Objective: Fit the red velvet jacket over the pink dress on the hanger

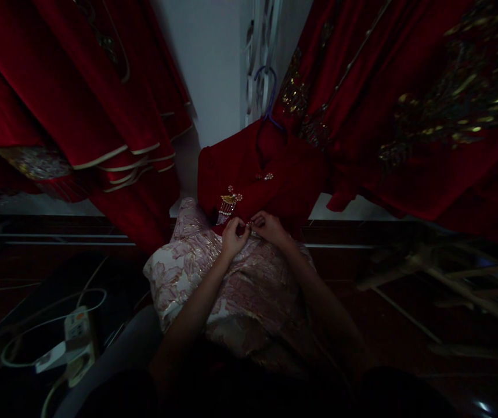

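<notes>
While the jacket point(275, 180) is pinched tight at its hem by the left hand point(234, 237) and right hand point(271, 227), at the pink fabric's point(179, 273) far edge, the tassel point(228, 208) could get snagged if tugged in this gloom, tbh.

Indiscernible tiny item point(249, 224) between hands point(234, 235)

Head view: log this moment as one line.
left hand: pinching red garment hem | right hand: pinching same hem | beside: tassel ornament | under: pink floral fabric | purple hanger: at garment collar
</notes>
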A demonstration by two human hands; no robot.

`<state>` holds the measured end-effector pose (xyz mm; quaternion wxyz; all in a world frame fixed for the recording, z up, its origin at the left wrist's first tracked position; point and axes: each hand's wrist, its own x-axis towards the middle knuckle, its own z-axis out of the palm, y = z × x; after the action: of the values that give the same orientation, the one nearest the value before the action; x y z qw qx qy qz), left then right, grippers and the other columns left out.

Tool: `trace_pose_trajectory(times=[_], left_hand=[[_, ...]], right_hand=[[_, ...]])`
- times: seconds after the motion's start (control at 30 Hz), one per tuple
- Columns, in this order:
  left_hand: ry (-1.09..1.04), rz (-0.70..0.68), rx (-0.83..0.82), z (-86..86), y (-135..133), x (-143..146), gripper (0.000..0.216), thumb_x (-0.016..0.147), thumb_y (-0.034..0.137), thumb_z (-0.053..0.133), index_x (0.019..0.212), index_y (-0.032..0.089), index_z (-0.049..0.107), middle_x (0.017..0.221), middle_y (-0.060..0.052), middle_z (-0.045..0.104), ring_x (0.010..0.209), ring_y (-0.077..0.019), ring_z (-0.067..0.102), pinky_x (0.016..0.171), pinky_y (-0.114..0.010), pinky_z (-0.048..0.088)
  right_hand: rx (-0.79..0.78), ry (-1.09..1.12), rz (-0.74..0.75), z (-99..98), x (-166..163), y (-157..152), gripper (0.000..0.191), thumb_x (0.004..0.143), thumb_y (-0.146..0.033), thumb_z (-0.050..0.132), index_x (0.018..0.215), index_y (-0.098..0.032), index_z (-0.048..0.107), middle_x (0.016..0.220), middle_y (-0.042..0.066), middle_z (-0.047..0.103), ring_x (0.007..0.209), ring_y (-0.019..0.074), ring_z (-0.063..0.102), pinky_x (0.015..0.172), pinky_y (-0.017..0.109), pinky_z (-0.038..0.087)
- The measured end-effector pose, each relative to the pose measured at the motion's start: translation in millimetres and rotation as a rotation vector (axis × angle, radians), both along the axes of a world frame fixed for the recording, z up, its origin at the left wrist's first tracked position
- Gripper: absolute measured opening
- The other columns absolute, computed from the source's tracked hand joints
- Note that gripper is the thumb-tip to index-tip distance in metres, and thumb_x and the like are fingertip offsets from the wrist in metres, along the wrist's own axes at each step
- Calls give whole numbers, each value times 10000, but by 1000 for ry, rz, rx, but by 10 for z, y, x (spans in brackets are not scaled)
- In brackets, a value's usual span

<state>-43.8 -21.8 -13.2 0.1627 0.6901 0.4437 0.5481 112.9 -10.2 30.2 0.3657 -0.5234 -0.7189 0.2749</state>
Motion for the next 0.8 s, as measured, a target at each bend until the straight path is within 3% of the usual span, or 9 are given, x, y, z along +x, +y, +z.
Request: trace_pose_trajectory(times=[0.3, 0.43, 0.57, 0.7, 0.8], left_hand=[[-151, -30, -110, 57, 1, 6, 120, 832, 309, 591, 829, 193, 560, 761, 5, 597, 746, -132, 570, 741, -257, 441], [-375, 11, -128, 201, 202, 14, 217, 881, 366, 538, 1015, 204, 591, 884, -26, 652, 827, -141, 610, 802, -272, 468], [-574, -6, -104, 402, 451, 64, 277, 850, 425, 592, 1001, 204, 664, 1054, -54, 684, 997, -166, 614, 949, -305, 442], [-841, -102, -265, 522, 524, 113, 353, 775, 447, 683, 1030, 202, 687, 1125, -64, 686, 965, -163, 639, 835, -279, 497], [-996, -205, -407, 548, 487, 95, 345, 800, 451, 651, 1043, 210, 689, 1192, -69, 667, 968, -151, 654, 804, -263, 506]], right_hand=[[-38, 5, -1, 155, 49, -60, 211, 666, -245, 702, 850, -153, 655, 753, 18, 676, 684, 112, 618, 630, 208, 480], [-115, 11, 141, 247, 211, -61, 210, 663, -246, 706, 848, -152, 674, 713, 1, 664, 666, 102, 613, 629, 201, 481], [-183, 48, 216, 330, 331, -74, 234, 663, -284, 716, 849, -150, 669, 744, 11, 680, 664, 104, 620, 616, 204, 487], [-187, 75, 232, 385, 359, -91, 210, 677, -281, 700, 838, -153, 655, 760, 18, 695, 671, 107, 633, 630, 212, 497], [-183, 66, 232, 379, 359, -85, 216, 677, -288, 702, 841, -154, 661, 775, 24, 701, 683, 111, 637, 633, 215, 497]])
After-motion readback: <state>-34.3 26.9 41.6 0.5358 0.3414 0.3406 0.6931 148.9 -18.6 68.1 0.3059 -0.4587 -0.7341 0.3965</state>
